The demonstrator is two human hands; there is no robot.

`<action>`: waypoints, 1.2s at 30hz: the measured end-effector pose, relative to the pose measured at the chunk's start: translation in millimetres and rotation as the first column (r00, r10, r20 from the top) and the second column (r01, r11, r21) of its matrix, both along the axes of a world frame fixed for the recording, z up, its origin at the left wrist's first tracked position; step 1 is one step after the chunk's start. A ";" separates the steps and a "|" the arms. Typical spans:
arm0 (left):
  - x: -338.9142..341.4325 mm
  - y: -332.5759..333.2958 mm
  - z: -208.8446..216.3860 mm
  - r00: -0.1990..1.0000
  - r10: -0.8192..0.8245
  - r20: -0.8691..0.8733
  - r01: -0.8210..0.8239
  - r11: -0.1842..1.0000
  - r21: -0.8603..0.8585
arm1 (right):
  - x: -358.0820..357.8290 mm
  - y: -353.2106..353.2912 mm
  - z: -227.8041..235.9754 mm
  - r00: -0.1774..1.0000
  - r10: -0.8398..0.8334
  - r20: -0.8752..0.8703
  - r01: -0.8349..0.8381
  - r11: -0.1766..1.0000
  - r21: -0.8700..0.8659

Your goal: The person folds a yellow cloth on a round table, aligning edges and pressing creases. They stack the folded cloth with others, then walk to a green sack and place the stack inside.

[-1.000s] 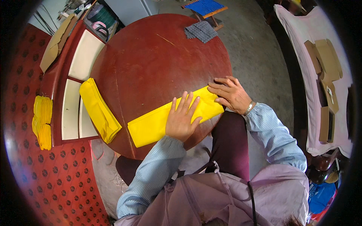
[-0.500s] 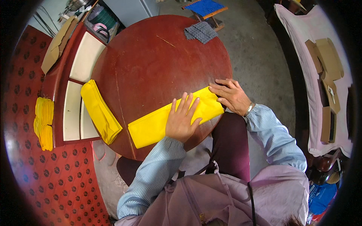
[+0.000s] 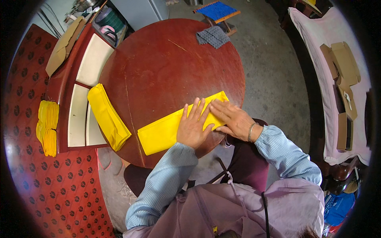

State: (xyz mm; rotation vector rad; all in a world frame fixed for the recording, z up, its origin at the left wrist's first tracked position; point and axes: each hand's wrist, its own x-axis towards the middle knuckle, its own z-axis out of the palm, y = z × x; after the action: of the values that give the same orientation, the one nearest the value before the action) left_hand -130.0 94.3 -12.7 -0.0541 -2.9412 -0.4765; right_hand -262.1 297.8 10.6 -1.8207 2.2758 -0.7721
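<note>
A folded yellow cloth-like strip [image 3: 160,134] lies slantwise on the round red-brown table [image 3: 166,75], close to my body. Flat on its middle rests my left hand [image 3: 192,126], fingers spread. My right hand [image 3: 234,120] presses on the strip's right part with its fingers stretched out, the fingertips close to my left hand. Parts of the strip are hidden under both hands. Toward the table's left edge lies a second folded yellow piece [image 3: 106,117], apart from both hands.
A grey textured cloth [image 3: 213,36] lies at the table's far edge, near a blue-topped folding stool [image 3: 217,11]. On the red patterned surface at left sits a stack of folded yellow pieces [image 3: 48,127]. Opened cardboard boxes [image 3: 344,95] lie on a pale cloth at right.
My right hand has slid left along the strip, from its right end toward my left hand. The left hand stays in the same place on the strip.
</note>
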 end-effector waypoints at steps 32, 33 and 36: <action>129.4 -58.9 -3.3 0.850 0.525 -0.051 -0.527 0.848 -0.053 | -10.9 -53.4 -27.2 0.922 -0.129 -0.364 0.245 0.924 0.293; 133.6 -62.4 -2.3 0.844 0.536 -0.019 -0.536 0.843 -0.036 | -10.8 -53.2 -27.2 0.929 -0.130 -0.346 0.236 0.929 0.285; 136.8 -64.8 2.5 0.850 0.526 -0.008 -0.526 0.850 0.006 | -11.0 -52.2 -27.3 0.938 -0.120 -0.326 0.218 0.934 0.284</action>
State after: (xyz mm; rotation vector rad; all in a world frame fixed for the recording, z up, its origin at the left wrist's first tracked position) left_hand 6.8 29.4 -10.2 0.7309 -2.7678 -0.3874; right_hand -273.0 245.6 -16.7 -1.7030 2.5890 -0.1267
